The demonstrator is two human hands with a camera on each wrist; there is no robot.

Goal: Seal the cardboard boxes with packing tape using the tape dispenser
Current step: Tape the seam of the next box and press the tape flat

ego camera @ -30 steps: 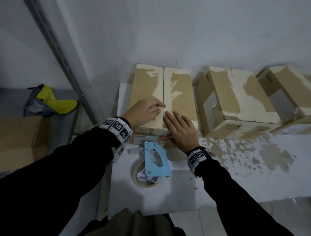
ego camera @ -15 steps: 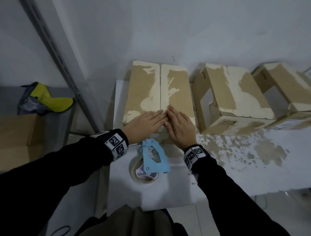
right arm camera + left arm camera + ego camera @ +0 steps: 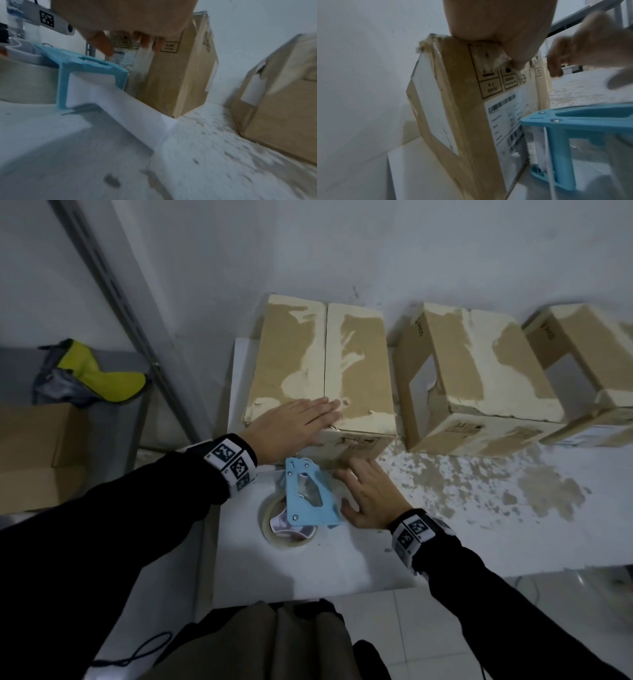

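Note:
A cardboard box (image 3: 356, 361) with two closed top flaps stands at the table's back left, and its labelled front face (image 3: 488, 94) shows in the left wrist view. My left hand (image 3: 294, 422) lies flat across the flaps' near edge, fingers straight. A blue tape dispenser (image 3: 308, 494) with a roll of clear tape (image 3: 274, 529) lies on its side just in front of the box, also seen as the dispenser (image 3: 82, 67) from the right wrist. My right hand (image 3: 370, 494) hovers open beside the dispenser's right side, holding nothing.
Two more cardboard boxes (image 3: 472, 378) (image 3: 589, 364) stand to the right along the wall. The white table (image 3: 479, 525) has peeled patches on its right part. A metal shelf post (image 3: 113, 302) and another carton (image 3: 34, 453) are at the left.
My right hand has come off the box top and dropped down beside the tape dispenser. My left hand has stayed flat on the flaps, sliding slightly right over the seam.

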